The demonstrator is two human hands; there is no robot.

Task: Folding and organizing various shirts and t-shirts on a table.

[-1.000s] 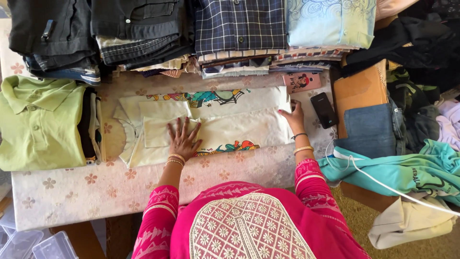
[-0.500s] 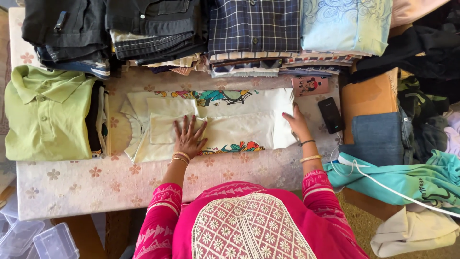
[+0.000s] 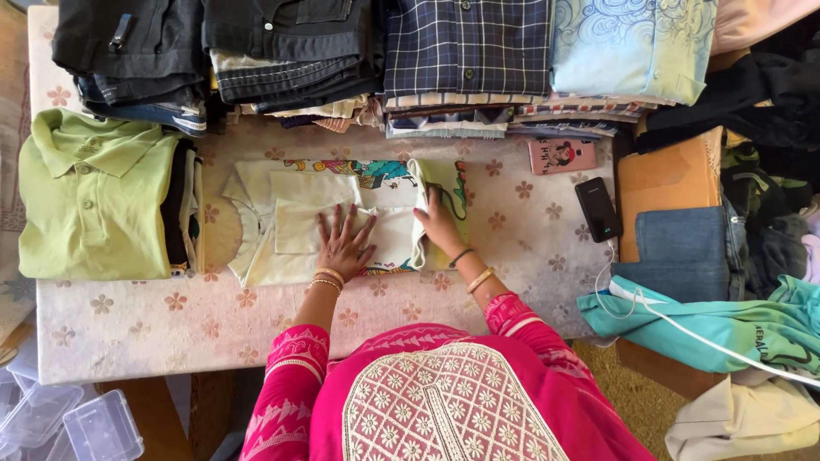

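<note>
Nearest the camera: pink embroidered tunic (image 3: 444, 401) and sleeves, seen from above. Lower left, below the table edge: clear plastic containers (image 3: 77, 423).

Left hand (image 3: 344, 243), bangles at the wrist, laid flat with fingers spread, palm down on the middle of a pale yellow printed shirt (image 3: 299, 222). Right hand (image 3: 440, 226), bangles likewise, closed around the shirt's right end, gripping the fabric where it is doubled over towards the middle, so that a strip of colourful print shows on the raised fold.

Shirt lying in the middle of the table, on a floral tablecloth (image 3: 213, 320), collar pointing left, sides already turned in.

Left of the shirt, just beside it: folded lime-green polo shirt (image 3: 94, 205) on top of a short stack. Right of the shirt, apart from it: black phone (image 3: 598, 209) with a white cable (image 3: 683, 329) trailing over a teal garment (image 3: 735, 324); beyond the phone, a pink phone case (image 3: 562, 156). Folded denim (image 3: 683, 248) and a brown cardboard box (image 3: 662, 179) at the table's right edge.

Far edge of the table: row of folded stacks, with dark jeans (image 3: 290, 43) at left, navy checked shirt (image 3: 465, 47) in the centre, light blue patterned shirt (image 3: 632, 43) at right.
</note>
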